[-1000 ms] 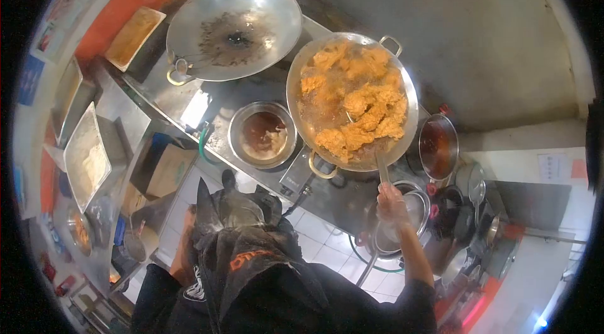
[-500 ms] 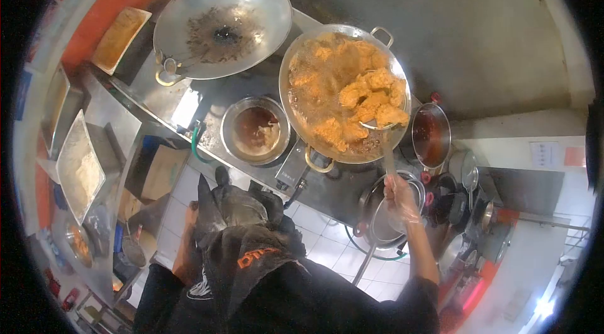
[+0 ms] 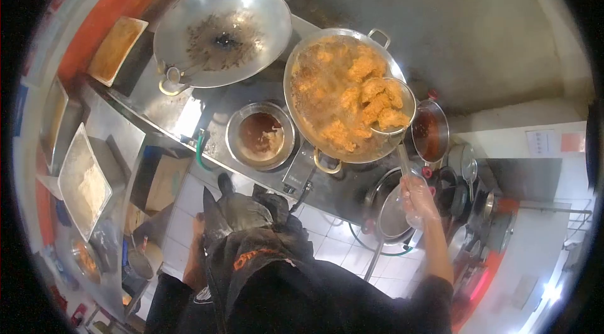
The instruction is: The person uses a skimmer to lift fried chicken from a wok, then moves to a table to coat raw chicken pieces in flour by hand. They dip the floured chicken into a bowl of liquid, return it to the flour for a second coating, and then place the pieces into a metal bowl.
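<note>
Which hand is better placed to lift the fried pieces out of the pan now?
The right hand. It grips the skimmer, whose basket holds fried pieces over the pan. The left hand is low by the body, away from the stove.

1. Your right hand (image 3: 418, 202) wears a thin, clear plastic glove and grips a metal wire skimmer (image 3: 391, 106).
2. The frying wok (image 3: 302, 114) is shiny metal; its fried pieces (image 3: 343, 92) look rough and crusty.
3. The empty wok (image 3: 264, 19) is dull, smooth metal.
</note>
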`<act>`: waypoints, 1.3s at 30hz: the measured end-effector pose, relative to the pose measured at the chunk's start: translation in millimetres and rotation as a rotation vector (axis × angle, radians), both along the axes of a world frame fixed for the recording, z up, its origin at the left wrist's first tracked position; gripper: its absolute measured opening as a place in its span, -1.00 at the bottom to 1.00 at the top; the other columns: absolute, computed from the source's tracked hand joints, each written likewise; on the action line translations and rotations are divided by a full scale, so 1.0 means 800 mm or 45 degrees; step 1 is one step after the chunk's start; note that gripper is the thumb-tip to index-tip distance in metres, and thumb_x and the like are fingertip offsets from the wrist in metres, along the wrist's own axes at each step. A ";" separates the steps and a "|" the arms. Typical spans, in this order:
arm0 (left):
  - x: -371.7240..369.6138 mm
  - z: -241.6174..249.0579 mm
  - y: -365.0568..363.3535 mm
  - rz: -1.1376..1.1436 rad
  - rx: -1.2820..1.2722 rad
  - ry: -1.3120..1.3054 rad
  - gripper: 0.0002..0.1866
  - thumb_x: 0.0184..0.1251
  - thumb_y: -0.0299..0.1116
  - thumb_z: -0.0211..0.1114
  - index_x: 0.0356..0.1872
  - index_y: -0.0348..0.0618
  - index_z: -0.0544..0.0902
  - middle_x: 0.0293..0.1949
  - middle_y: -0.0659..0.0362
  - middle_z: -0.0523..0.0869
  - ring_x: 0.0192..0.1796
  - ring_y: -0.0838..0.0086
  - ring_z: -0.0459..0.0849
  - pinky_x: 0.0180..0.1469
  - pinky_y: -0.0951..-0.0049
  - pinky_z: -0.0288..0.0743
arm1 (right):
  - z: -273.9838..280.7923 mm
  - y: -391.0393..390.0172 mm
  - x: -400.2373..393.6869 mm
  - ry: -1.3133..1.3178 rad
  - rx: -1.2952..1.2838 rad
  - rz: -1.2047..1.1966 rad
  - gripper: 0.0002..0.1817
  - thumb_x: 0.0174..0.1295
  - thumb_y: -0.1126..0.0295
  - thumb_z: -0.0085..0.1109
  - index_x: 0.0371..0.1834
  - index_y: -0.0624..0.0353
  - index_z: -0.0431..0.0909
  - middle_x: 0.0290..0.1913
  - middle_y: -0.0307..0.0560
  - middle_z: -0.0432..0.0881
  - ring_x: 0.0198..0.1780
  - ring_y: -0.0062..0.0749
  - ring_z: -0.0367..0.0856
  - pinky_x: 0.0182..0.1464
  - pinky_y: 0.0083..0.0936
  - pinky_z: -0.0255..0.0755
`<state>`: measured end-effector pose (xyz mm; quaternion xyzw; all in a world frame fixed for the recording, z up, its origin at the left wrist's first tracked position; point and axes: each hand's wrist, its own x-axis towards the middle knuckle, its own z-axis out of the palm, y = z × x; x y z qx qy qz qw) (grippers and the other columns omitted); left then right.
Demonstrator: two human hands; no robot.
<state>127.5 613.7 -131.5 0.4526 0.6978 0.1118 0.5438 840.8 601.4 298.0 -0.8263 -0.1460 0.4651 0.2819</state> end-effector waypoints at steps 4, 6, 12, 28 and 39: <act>-0.004 -0.036 0.000 -0.016 0.137 0.103 -0.66 0.41 -0.29 0.25 0.06 -0.32 0.66 -0.14 -0.15 0.80 -0.08 0.14 0.79 -0.02 0.15 0.59 | -0.004 -0.005 0.006 0.085 0.026 -0.007 -0.71 0.61 0.07 0.00 -0.19 0.00 0.54 -0.62 -0.41 0.37 -0.71 -0.66 0.27 -0.71 -0.59 0.15; -0.002 -0.027 0.004 -0.065 0.201 0.199 -0.66 0.41 -0.29 0.26 0.05 -0.33 0.66 -0.14 -0.14 0.81 -0.08 0.15 0.79 -0.02 0.17 0.59 | 0.016 -0.001 -0.008 -0.024 -0.033 0.061 -0.73 0.61 0.12 -0.01 -0.18 0.00 0.54 -0.62 -0.41 0.37 -0.71 -0.65 0.28 -0.70 -0.59 0.15; 0.013 0.019 0.032 0.140 -0.002 -0.022 -0.67 0.43 -0.28 0.27 0.05 -0.32 0.67 -0.12 -0.03 0.81 -0.04 0.25 0.76 0.01 0.22 0.59 | 0.022 0.007 -0.013 -0.193 -0.119 0.179 -0.76 0.59 0.21 0.00 -0.17 0.07 0.58 -0.56 -0.29 0.48 -0.63 -0.56 0.45 -0.63 -0.47 0.28; -0.044 -0.039 0.028 0.297 -0.326 -0.227 -0.70 0.26 -0.52 0.21 0.01 -0.26 0.68 -0.19 0.07 0.78 -0.15 0.38 0.72 -0.05 0.32 0.61 | 0.026 -0.008 0.037 -1.461 -0.280 0.703 -0.59 0.53 0.07 -0.04 0.00 0.19 0.62 -0.13 0.27 0.73 -0.05 0.27 0.72 -0.03 0.06 0.55; -0.032 -0.020 0.057 0.178 0.006 -0.323 -0.78 0.29 -0.56 0.20 -0.06 -0.27 0.67 -0.17 0.11 0.76 -0.14 0.42 0.69 -0.02 0.39 0.57 | -0.004 -0.024 0.016 -1.696 -0.158 1.062 -0.71 0.51 0.21 -0.02 -0.03 0.18 0.60 -0.10 0.26 0.70 -0.07 0.27 0.70 -0.08 0.12 0.55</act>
